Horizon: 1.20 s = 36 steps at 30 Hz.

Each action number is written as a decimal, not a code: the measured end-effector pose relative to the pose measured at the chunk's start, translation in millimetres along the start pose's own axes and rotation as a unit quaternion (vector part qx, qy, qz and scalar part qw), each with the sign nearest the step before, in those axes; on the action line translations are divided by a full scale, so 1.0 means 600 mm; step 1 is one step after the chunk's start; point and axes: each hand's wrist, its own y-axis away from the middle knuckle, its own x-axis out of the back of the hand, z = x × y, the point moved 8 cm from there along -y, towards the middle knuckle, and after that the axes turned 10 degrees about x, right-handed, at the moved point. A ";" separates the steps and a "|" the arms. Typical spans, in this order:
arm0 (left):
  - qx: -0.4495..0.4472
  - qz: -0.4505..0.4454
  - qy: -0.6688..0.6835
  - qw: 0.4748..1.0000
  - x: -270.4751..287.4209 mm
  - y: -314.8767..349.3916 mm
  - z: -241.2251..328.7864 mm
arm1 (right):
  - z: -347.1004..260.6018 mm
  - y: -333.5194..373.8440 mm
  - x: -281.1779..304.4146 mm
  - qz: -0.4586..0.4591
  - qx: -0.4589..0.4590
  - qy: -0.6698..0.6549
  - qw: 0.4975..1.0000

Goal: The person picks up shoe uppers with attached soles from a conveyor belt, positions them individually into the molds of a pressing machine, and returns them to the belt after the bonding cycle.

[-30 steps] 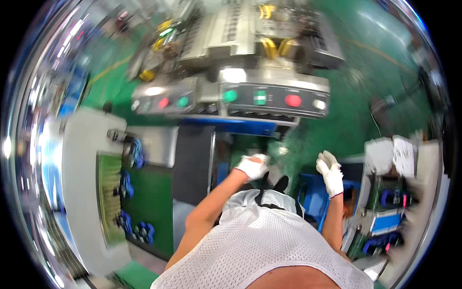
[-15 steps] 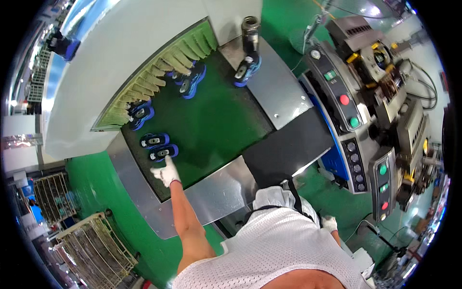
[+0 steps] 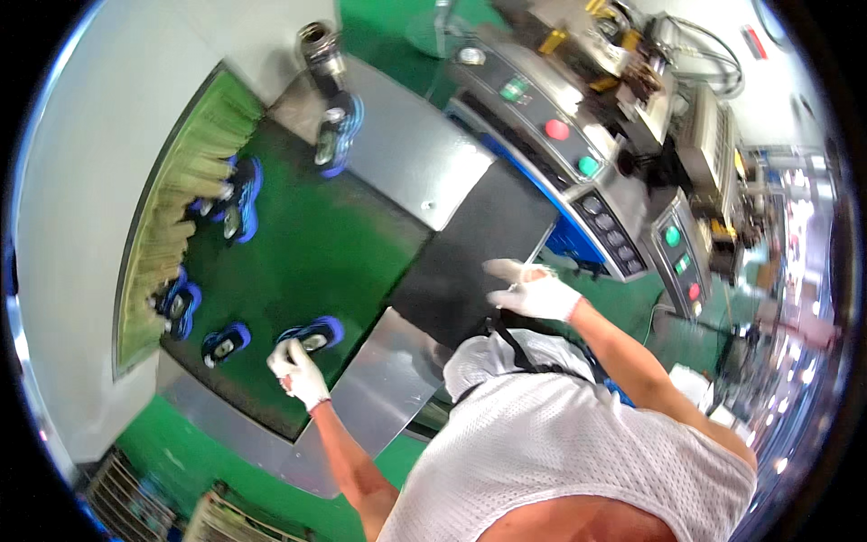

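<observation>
My left hand (image 3: 296, 372), in a white glove, is closed on the near end of a black-and-blue shoe (image 3: 318, 336) at the front of the green conveyor belt (image 3: 316, 237). Left of it another such shoe (image 3: 226, 344) lies apart on the belt. My right hand (image 3: 535, 291), also gloved, hovers over the black mat (image 3: 479, 237) with thumb and fingers apart, holding nothing. Farther back, more shoes sit by the strip curtain: one group (image 3: 238, 206) behind, another (image 3: 181, 309) at the left, both partly covered by the strips.
A pale green strip curtain (image 3: 172, 226) hangs across the white machine's opening. On the metal ledge at the back, a shoe (image 3: 338, 135) lies beside a metal cylinder (image 3: 321, 56). At right stands a machine with a button panel (image 3: 551, 126). Racks (image 3: 135, 497) stand at lower left.
My left hand has taken hold of the nearer shoe and drawn it right, away from its neighbour. My right hand has come up from my side over the black mat. The view has turned rightward.
</observation>
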 end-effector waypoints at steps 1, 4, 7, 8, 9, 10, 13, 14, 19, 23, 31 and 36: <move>-0.048 -0.038 0.043 0.997 -0.024 0.035 0.086 | -0.048 -0.014 -0.008 -0.014 0.027 -0.039 0.999; -0.235 -0.173 0.041 0.956 -0.066 0.160 0.369 | -0.093 -0.040 -0.061 -0.011 0.158 0.050 0.986; -0.362 -0.264 0.107 0.887 -0.084 0.278 0.589 | -0.075 -0.032 -0.018 0.192 0.170 0.061 0.965; -0.417 -0.275 0.111 0.859 -0.090 0.310 0.651 | -0.054 -0.027 0.024 0.254 0.228 0.008 0.940; -0.414 -0.316 0.137 0.843 -0.087 0.328 0.710 | -0.052 0.001 0.079 0.279 0.218 -0.046 0.934; -0.406 -0.362 0.164 0.823 -0.087 0.348 0.767 | -0.041 0.042 0.133 0.301 0.206 -0.099 0.926; -0.595 -0.296 0.192 0.722 -0.071 0.410 0.944 | 0.072 0.126 0.247 0.214 0.055 -0.308 0.925; -0.611 -0.269 0.201 0.717 -0.073 0.424 1.004 | 0.099 0.174 0.272 0.210 0.030 -0.370 0.905; -0.505 -0.307 0.205 0.781 -0.244 0.390 1.263 | 0.171 0.326 0.361 0.289 0.134 -0.680 0.661; -0.543 -0.289 0.120 0.779 -0.470 0.371 1.451 | 0.212 0.387 0.423 0.368 0.128 -0.675 0.627; -0.479 -0.223 -0.069 0.846 -0.773 0.357 1.574 | 0.267 0.458 0.465 0.446 0.142 -0.661 0.586; -0.468 -0.246 -0.034 0.848 -0.646 0.339 1.629 | 0.299 0.423 0.476 0.478 0.120 -0.654 0.573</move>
